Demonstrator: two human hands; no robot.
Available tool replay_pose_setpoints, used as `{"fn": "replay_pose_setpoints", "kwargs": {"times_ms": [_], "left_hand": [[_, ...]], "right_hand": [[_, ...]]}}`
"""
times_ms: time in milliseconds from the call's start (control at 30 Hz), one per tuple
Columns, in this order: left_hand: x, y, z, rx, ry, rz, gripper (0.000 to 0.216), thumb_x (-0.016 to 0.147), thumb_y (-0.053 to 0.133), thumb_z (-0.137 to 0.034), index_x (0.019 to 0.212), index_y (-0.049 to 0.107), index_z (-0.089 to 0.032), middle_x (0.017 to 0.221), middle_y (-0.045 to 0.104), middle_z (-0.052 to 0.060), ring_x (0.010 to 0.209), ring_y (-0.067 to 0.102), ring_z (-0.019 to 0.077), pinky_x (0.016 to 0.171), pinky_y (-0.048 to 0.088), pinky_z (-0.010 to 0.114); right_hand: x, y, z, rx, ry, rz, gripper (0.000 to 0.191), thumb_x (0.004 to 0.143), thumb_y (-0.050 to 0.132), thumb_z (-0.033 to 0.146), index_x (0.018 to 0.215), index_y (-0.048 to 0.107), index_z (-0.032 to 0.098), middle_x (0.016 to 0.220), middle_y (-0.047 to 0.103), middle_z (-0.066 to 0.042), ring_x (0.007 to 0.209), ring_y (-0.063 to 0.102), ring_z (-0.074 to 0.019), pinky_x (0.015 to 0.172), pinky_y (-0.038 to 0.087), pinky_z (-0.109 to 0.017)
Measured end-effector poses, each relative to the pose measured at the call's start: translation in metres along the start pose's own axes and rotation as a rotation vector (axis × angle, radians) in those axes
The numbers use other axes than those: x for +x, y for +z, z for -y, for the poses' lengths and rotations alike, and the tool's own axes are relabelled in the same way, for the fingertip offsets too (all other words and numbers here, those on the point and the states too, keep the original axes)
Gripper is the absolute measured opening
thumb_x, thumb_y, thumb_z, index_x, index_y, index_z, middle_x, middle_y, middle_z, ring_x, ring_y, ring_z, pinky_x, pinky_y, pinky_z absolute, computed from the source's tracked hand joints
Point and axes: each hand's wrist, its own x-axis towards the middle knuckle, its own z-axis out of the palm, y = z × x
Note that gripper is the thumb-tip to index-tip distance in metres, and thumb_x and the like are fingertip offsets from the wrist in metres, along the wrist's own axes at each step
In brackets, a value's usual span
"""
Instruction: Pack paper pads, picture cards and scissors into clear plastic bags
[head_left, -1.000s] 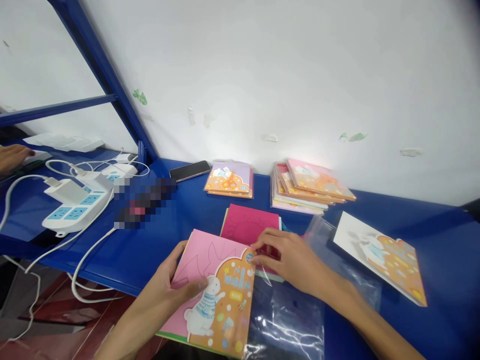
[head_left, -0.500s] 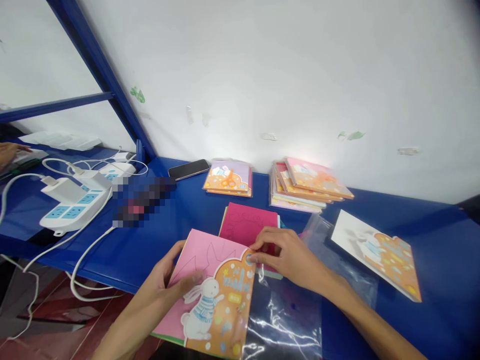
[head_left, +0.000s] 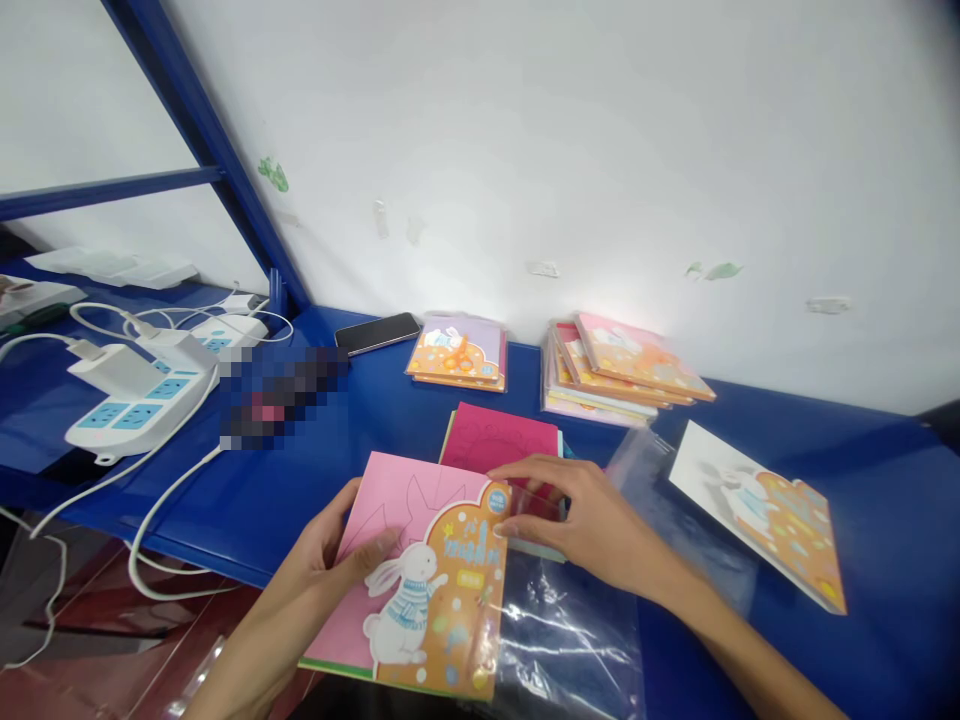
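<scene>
My left hand [head_left: 341,545] grips a pack of coloured craft paper [head_left: 416,490] by its left side, thumb on top. The top sheet is pink with thin drawn lines, and an orange cover card [head_left: 457,610] with a white rabbit covers its lower right. My right hand [head_left: 581,515] is closed at the pack's upper right edge, thumb and fingertips pinching there. A clear plastic bag [head_left: 570,640] spreads from that edge to the right and downward. Exactly how much of the pack lies inside it I cannot tell. Behind sits a crimson paper stack [head_left: 510,435], partly hidden by my right hand.
A white-and-orange rabbit pack [head_left: 757,500] lies at right beside another clear bag [head_left: 675,520]. Wrapped packs [head_left: 615,370] are piled by the wall, with a smaller pile [head_left: 457,355] and a phone [head_left: 379,333] to their left. Power strips [head_left: 142,410] and white cables occupy the left.
The pack's front edge has lifted slightly, and its right corner label shows more. My right fingers have spread a little along the edge. The view has shifted slightly; a hand at far left is nearly gone.
</scene>
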Motion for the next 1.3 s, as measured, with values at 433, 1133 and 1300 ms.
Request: {"fn": "replay_pose_setpoints", "kwargs": {"times_ms": [433, 1133, 1300], "left_hand": [[0.0, 0.002, -0.01, -0.002, -0.082, 0.005, 0.081, 0.076, 0.086, -0.03, 0.147, 0.047, -0.029, 0.114, 0.08, 0.01, 0.087, 0.079, 0.0312, 0.071, 0.064, 0.034], [0.007, 0.0, -0.005, -0.05, -0.061, 0.052, 0.086, 0.079, 0.084, -0.03, 0.153, 0.039, -0.029, 0.124, 0.075, 0.015, 0.099, 0.077, 0.0375, 0.075, 0.065, 0.041], [0.004, 0.005, -0.012, -0.146, -0.069, 0.065, 0.089, 0.079, 0.084, -0.027, 0.155, 0.037, -0.032, 0.122, 0.076, 0.015, 0.097, 0.077, 0.0377, 0.077, 0.065, 0.043]], "right_hand": [[0.002, 0.009, -0.015, 0.099, 0.114, 0.01, 0.021, 0.081, 0.084, 0.03, 0.101, 0.076, 0.029, 0.084, 0.077, 0.005, 0.068, 0.066, -0.0127, 0.064, 0.05, -0.025], [0.004, -0.002, -0.02, 0.216, 0.203, -0.01, 0.038, 0.083, 0.081, 0.04, 0.119, 0.069, 0.036, 0.095, 0.078, 0.004, 0.08, 0.072, -0.0167, 0.071, 0.056, -0.029], [0.001, -0.015, -0.012, 0.399, 0.186, -0.064, 0.032, 0.083, 0.082, 0.036, 0.112, 0.07, 0.031, 0.093, 0.08, 0.002, 0.085, 0.075, -0.0176, 0.073, 0.056, -0.027]]}}
